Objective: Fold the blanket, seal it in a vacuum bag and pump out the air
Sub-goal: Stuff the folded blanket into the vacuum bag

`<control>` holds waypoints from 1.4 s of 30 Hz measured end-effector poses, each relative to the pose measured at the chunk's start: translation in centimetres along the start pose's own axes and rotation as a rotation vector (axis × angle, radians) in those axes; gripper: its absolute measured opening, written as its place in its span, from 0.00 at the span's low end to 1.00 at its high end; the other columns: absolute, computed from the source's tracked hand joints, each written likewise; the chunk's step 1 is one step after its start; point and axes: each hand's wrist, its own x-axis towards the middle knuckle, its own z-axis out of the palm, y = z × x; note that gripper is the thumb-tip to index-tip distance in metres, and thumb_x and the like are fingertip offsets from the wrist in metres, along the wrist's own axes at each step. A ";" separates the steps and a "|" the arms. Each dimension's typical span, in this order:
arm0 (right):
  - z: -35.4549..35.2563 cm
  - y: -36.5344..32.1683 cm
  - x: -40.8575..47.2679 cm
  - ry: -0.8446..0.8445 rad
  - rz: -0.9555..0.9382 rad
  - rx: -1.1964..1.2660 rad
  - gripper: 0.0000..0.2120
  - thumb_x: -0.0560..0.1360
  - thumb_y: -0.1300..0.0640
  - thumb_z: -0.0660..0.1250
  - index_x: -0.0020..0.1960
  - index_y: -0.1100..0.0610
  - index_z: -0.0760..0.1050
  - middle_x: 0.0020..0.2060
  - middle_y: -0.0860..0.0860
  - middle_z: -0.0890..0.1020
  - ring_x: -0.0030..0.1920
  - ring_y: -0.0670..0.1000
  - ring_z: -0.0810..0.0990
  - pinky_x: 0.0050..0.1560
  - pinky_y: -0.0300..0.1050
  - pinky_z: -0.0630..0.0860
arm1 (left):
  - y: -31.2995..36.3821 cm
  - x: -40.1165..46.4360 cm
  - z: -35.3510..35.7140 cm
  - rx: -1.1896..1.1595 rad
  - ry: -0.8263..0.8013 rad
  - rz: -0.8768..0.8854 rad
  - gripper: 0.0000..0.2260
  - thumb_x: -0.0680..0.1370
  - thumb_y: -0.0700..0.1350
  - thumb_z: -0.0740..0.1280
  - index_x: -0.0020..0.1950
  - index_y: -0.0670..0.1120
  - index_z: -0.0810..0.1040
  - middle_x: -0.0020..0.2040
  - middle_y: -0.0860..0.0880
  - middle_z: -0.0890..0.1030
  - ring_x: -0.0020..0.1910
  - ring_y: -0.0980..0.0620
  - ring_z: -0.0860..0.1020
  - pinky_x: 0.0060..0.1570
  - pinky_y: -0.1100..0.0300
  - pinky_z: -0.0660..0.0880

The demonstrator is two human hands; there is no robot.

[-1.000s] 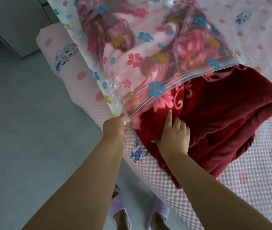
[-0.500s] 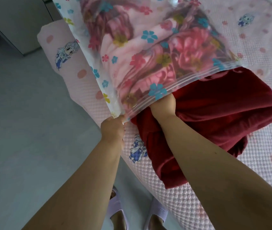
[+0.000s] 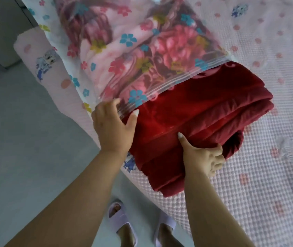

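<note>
A folded dark red plush blanket lies near the front edge of the pink dotted waffle-textured bed, its far half inside a clear plastic vacuum bag printed with small flowers. The left hand pinches the bag's open zip rim at its near corner. The right hand grips the blanket's protruding near fold, fingers curled beneath it.

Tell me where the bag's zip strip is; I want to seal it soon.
In the head view the zip strip runs diagonally across the middle, over the red blanket, its lower end at the left hand.
</note>
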 end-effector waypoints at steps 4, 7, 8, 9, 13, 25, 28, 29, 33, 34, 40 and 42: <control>-0.4 1.7 1.4 -0.283 0.343 0.291 0.69 0.47 0.29 0.77 0.77 0.56 0.49 0.73 0.58 0.62 0.72 0.62 0.63 0.70 0.63 0.63 | 2.2 1.3 1.5 0.159 -0.123 0.286 0.25 0.71 0.56 0.73 0.62 0.44 0.77 0.58 0.45 0.77 0.56 0.43 0.74 0.55 0.49 0.71; -0.4 2.2 1.8 -0.461 0.397 0.537 0.67 0.46 0.35 0.82 0.75 0.56 0.55 0.69 0.56 0.70 0.67 0.60 0.71 0.68 0.61 0.68 | 2.7 3.4 1.9 0.275 -0.178 0.325 0.19 0.74 0.52 0.71 0.59 0.43 0.77 0.56 0.44 0.77 0.55 0.42 0.74 0.50 0.49 0.72; -0.5 2.2 1.9 -0.510 0.387 0.562 0.66 0.46 0.35 0.82 0.75 0.56 0.58 0.68 0.55 0.72 0.65 0.59 0.73 0.68 0.60 0.69 | 2.9 4.0 1.9 0.316 -0.187 0.344 0.15 0.75 0.49 0.70 0.57 0.42 0.78 0.54 0.43 0.77 0.54 0.42 0.74 0.47 0.50 0.71; -0.5 2.3 2.1 -0.556 0.375 0.584 0.65 0.45 0.36 0.82 0.74 0.57 0.60 0.67 0.54 0.73 0.64 0.59 0.74 0.67 0.60 0.69 | 3.1 4.5 1.9 0.364 -0.200 0.364 0.11 0.76 0.46 0.68 0.55 0.40 0.78 0.52 0.42 0.77 0.52 0.41 0.74 0.45 0.50 0.70; -0.5 2.3 2.1 -0.681 0.352 0.640 0.61 0.45 0.38 0.84 0.72 0.57 0.64 0.63 0.54 0.77 0.60 0.57 0.76 0.66 0.59 0.70 | 3.7 5.8 1.7 0.421 -0.281 0.441 0.09 0.79 0.39 0.61 0.50 0.40 0.81 0.46 0.42 0.79 0.46 0.42 0.76 0.38 0.53 0.68; 4.0 -5.8 1.6 -0.687 0.214 0.753 0.18 0.69 0.52 0.74 0.55 0.57 0.76 0.53 0.56 0.82 0.45 0.53 0.82 0.45 0.47 0.78 | 4.7 4.4 -1.2 0.112 -0.166 0.459 0.09 0.77 0.43 0.68 0.39 0.41 0.82 0.33 0.44 0.80 0.32 0.43 0.76 0.32 0.53 0.70; 3.4 -5.5 2.6 -0.675 0.224 0.789 0.25 0.68 0.50 0.74 0.62 0.60 0.76 0.54 0.57 0.82 0.50 0.56 0.82 0.52 0.51 0.78 | 6.4 3.4 -1.1 0.081 -0.203 0.427 0.09 0.77 0.44 0.67 0.41 0.42 0.83 0.34 0.44 0.80 0.35 0.43 0.77 0.36 0.48 0.73; 2.9 -5.3 3.2 -0.657 0.217 0.810 0.26 0.68 0.50 0.74 0.62 0.60 0.76 0.55 0.57 0.83 0.51 0.56 0.82 0.55 0.52 0.78 | 7.3 2.9 -0.8 0.057 -0.220 0.432 0.09 0.77 0.44 0.67 0.41 0.41 0.83 0.35 0.44 0.81 0.36 0.42 0.77 0.37 0.48 0.72; -1.4 -4.8 6.6 -0.586 0.148 0.836 0.37 0.55 0.43 0.75 0.60 0.59 0.79 0.54 0.57 0.83 0.52 0.56 0.82 0.60 0.53 0.76 | 11.8 0.3 0.6 0.006 -0.242 0.484 0.08 0.75 0.44 0.69 0.37 0.41 0.82 0.33 0.43 0.79 0.34 0.40 0.78 0.32 0.51 0.72; -2.6 -4.6 7.7 -0.582 0.138 0.819 0.41 0.51 0.42 0.74 0.60 0.58 0.79 0.54 0.57 0.83 0.53 0.56 0.82 0.61 0.53 0.75 | 13.0 -0.5 1.0 -0.006 -0.240 0.500 0.09 0.74 0.43 0.70 0.36 0.41 0.81 0.32 0.43 0.79 0.32 0.41 0.77 0.31 0.53 0.71; -6.9 -2.3 12.1 -0.508 0.150 0.659 0.30 0.66 0.45 0.71 0.63 0.61 0.76 0.57 0.56 0.82 0.54 0.55 0.81 0.57 0.51 0.76 | 16.1 -4.0 2.9 -0.029 -0.362 0.530 0.11 0.75 0.42 0.70 0.33 0.42 0.77 0.30 0.46 0.76 0.30 0.43 0.75 0.29 0.56 0.67; -7.0 -1.1 11.9 -0.521 0.160 0.633 0.28 0.67 0.46 0.72 0.64 0.59 0.76 0.56 0.55 0.82 0.53 0.56 0.81 0.56 0.51 0.76 | 16.2 -3.4 3.7 0.047 -0.447 0.513 0.11 0.77 0.45 0.68 0.36 0.42 0.78 0.33 0.47 0.79 0.34 0.44 0.76 0.33 0.54 0.69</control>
